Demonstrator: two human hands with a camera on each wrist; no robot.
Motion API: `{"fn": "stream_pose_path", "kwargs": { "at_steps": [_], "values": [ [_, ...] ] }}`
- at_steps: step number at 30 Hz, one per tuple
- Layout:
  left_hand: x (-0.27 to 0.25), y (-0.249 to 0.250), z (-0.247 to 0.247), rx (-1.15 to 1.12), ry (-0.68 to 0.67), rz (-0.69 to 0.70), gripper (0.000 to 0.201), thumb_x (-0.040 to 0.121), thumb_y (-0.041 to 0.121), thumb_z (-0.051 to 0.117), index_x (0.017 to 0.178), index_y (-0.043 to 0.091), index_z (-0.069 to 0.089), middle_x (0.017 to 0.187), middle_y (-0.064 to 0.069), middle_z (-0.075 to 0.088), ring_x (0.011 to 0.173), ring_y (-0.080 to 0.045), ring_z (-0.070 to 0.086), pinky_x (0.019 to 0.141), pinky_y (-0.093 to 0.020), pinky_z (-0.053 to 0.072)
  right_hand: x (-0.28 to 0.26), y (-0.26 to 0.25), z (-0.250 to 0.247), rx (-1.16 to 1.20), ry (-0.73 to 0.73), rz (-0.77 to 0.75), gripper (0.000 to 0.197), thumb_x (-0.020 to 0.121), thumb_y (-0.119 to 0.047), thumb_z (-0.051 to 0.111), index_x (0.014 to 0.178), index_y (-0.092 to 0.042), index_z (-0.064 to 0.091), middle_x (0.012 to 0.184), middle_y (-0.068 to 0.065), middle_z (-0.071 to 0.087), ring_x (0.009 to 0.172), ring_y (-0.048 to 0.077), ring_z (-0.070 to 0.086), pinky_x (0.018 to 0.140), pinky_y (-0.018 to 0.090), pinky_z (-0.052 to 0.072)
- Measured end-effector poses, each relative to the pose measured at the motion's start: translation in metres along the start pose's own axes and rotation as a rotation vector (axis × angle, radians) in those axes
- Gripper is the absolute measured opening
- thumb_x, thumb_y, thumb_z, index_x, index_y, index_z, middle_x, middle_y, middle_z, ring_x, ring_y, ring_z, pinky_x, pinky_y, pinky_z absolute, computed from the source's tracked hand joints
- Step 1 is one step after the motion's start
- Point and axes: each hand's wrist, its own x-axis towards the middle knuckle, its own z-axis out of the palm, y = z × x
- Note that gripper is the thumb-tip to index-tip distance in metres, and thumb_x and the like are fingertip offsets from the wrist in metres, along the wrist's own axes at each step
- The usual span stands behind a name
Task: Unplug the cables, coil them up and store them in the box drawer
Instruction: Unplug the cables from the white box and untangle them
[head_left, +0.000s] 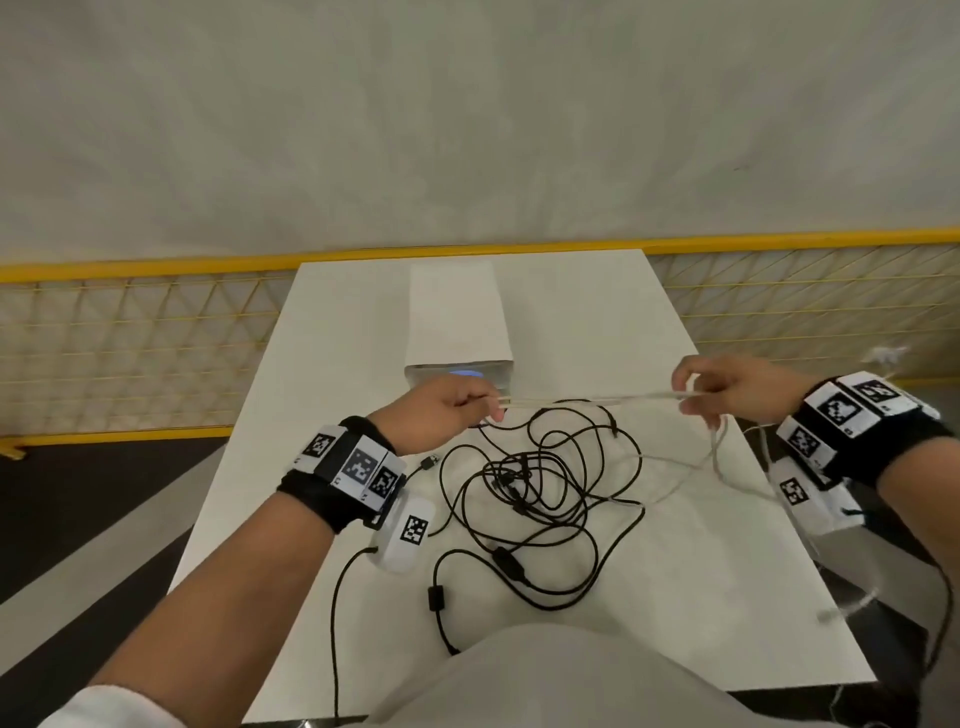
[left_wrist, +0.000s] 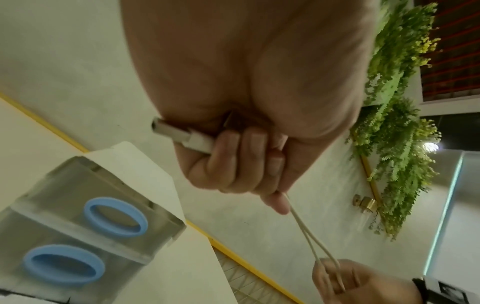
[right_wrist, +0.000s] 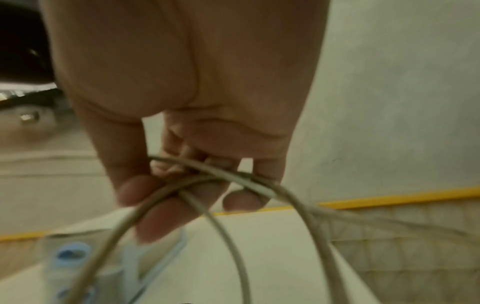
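Observation:
A white cable (head_left: 582, 401) is stretched doubled between my two hands above the table. My left hand (head_left: 457, 408) grips one end, with the cable's white plug (left_wrist: 182, 135) sticking out of the fist and two strands (left_wrist: 306, 230) leaving it. My right hand (head_left: 727, 389) pinches the other bend, several strands (right_wrist: 233, 181) looped over its fingers; the loose rest trails off the table's right edge. A tangled black cable (head_left: 540, 499) lies on the white table (head_left: 675, 597) below. The white drawer box (head_left: 457, 312) with blue ring handles (left_wrist: 115, 217) stands behind my left hand, drawers closed.
A white device (head_left: 405, 535) with a marker tag and a black lead lies near my left wrist. A yellow mesh fence (head_left: 130, 353) runs behind the table. Green plants (left_wrist: 400, 123) hang on a wall in the left wrist view.

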Motion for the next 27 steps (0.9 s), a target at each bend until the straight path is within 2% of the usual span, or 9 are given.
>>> {"fn": "stream_pose_path", "kwargs": {
  "at_steps": [3,5,8,14,17,20,23,25,27],
  "values": [
    [0.005,-0.008,-0.002,-0.129,0.049,-0.049,0.025,0.097,0.013,0.046,0.082,0.014,0.066,0.076,-0.012,0.048,0.041,-0.001,0.033,0.046,-0.017,0.027,0.0,0.031,-0.007,-0.309,0.249,0.171,0.027,0.079,-0.014,0.069,0.081,-0.034,0.052,0.099,0.005,0.063,0.084,0.024,0.057,0.075,0.032,0.044],
    [0.005,-0.015,-0.004,-0.19,0.072,-0.086,0.024,0.097,0.012,0.045,0.084,0.01,0.065,0.059,0.0,0.046,0.042,-0.004,0.029,0.045,-0.021,0.024,-0.003,0.05,-0.006,-0.383,0.318,0.313,0.037,0.076,-0.021,0.073,0.107,-0.026,0.054,0.132,0.013,0.048,0.108,0.034,0.053,0.092,0.041,0.045],
    [0.005,-0.019,-0.004,-0.206,0.106,-0.12,0.025,0.097,0.008,0.044,0.081,0.009,0.063,0.046,0.019,0.051,0.043,-0.006,0.029,0.044,-0.018,0.025,-0.014,0.065,-0.001,-0.285,0.402,0.536,0.064,0.077,-0.018,0.073,0.132,-0.017,0.04,0.142,0.017,0.035,0.115,0.04,0.052,0.095,0.048,0.046],
    [0.009,-0.03,0.0,-0.284,0.162,-0.151,0.026,0.097,0.012,0.045,0.08,0.011,0.064,0.042,0.015,0.04,0.041,-0.004,0.027,0.042,-0.016,0.023,-0.05,0.091,0.001,-0.215,0.695,0.519,0.057,0.074,-0.021,0.076,0.118,-0.023,0.039,0.118,0.014,0.053,0.088,0.036,0.062,0.072,0.048,0.056],
    [0.009,-0.036,-0.002,-0.326,0.202,-0.179,0.027,0.097,0.011,0.045,0.079,0.013,0.064,0.043,0.014,0.037,0.042,-0.006,0.026,0.042,-0.018,0.022,-0.068,0.106,0.003,-0.068,0.425,0.502,0.037,0.069,-0.024,0.082,0.094,-0.018,0.056,0.087,0.009,0.066,0.072,0.024,0.06,0.063,0.032,0.046],
    [0.011,-0.037,-0.001,-0.318,0.191,-0.188,0.027,0.097,0.01,0.044,0.078,0.012,0.063,0.041,0.015,0.038,0.041,-0.006,0.025,0.042,-0.019,0.021,-0.082,0.121,-0.005,-0.035,0.374,0.566,0.029,0.071,-0.036,0.079,0.075,-0.01,0.067,0.066,0.016,0.064,0.063,0.03,0.059,0.058,0.03,0.042],
    [0.015,-0.037,0.001,-0.306,0.244,-0.19,0.027,0.097,0.009,0.043,0.076,0.009,0.061,0.039,0.014,0.039,0.04,-0.006,0.026,0.042,-0.019,0.022,-0.094,0.15,-0.015,0.129,0.263,0.544,0.064,0.067,-0.063,0.071,0.083,-0.001,0.067,0.056,0.016,0.058,0.049,0.025,0.055,0.053,0.028,0.047],
    [0.017,-0.043,-0.001,-0.301,0.282,-0.197,0.03,0.096,0.011,0.044,0.073,0.012,0.062,0.042,0.013,0.035,0.041,-0.007,0.027,0.042,-0.02,0.023,-0.101,0.161,-0.027,0.356,0.31,0.532,0.062,0.079,-0.049,0.064,0.09,0.012,0.06,0.04,0.007,0.043,0.031,0.013,0.04,0.035,0.019,0.037],
    [0.018,-0.047,-0.001,-0.295,0.309,-0.197,0.031,0.096,0.012,0.045,0.07,0.015,0.062,0.041,0.012,0.035,0.04,-0.007,0.028,0.042,-0.019,0.024,-0.105,0.15,-0.035,0.509,0.338,0.559,0.045,0.08,-0.029,0.058,0.103,0.01,0.06,0.039,0.003,0.04,0.029,0.009,0.035,0.033,0.015,0.03]
  ]
}}
